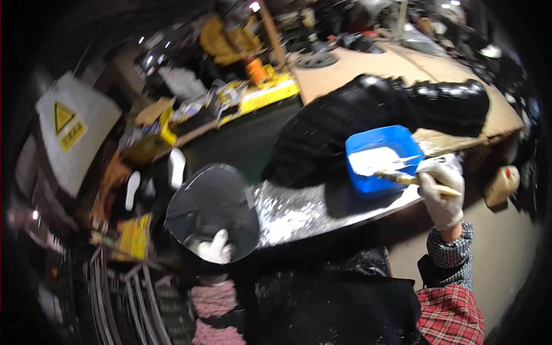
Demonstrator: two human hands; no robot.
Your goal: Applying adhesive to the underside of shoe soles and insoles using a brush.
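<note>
White-gloved right hand (441, 190) grips pale-handled brush (406, 179) over boxy blue plastic tub (374, 187) of white liquid (368, 158) | white-gloved left hand (215, 248), grip unclear | rim wipe should limit drips

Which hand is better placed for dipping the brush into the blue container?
The right hand, probably: it holds the brush right at the blue container. The left hand is farther away and holds the dark rounded piece.

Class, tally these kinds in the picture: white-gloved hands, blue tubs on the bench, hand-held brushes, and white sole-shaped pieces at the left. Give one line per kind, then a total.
White-gloved hands (left hand, right hand): 2
Blue tub: 1
Hand-held brush: 1
White sole-shaped pieces: 2
Total: 6
</note>
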